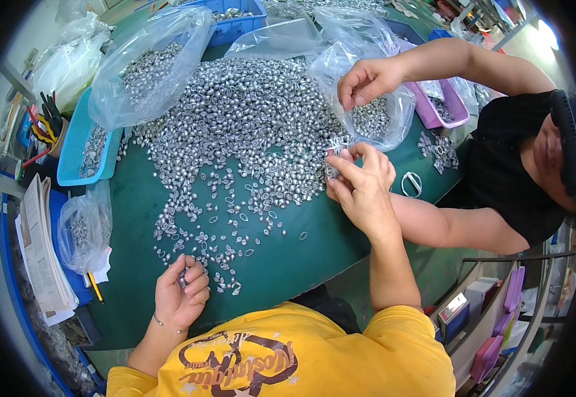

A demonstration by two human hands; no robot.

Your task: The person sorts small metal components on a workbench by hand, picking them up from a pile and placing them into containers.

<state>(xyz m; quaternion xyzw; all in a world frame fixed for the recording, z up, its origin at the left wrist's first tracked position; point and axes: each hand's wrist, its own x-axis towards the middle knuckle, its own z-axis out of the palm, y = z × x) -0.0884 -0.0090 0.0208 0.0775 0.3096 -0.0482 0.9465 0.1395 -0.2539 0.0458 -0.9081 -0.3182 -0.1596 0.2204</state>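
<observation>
A broad heap of small silver metal pieces (235, 99), some domed and some open oval rings, covers much of the green table (301, 264). My left hand (181, 291) is by the near edge of the scattered pieces, fingers curled around a few small silver metal pieces (183, 280). My right hand (367, 192) is at the heap's right edge, thumb and fingers closed on a spiky silver metal cluster (338, 145). A co-worker's hand (369, 81) hangs above a clear plastic bag (397, 122) of pieces. The co-worker's other forearm (427, 221) passes behind my right wrist; its hand is hidden.
Plastic baskets hold metal parts: turquoise (70, 155) at left, blue (238, 30) at the back, purple (450, 112) at right. Clear bags (106, 89) stand around the heap. A white loop (411, 184) lies near the co-worker. Papers (43, 251) and a pencil (95, 288) lie left.
</observation>
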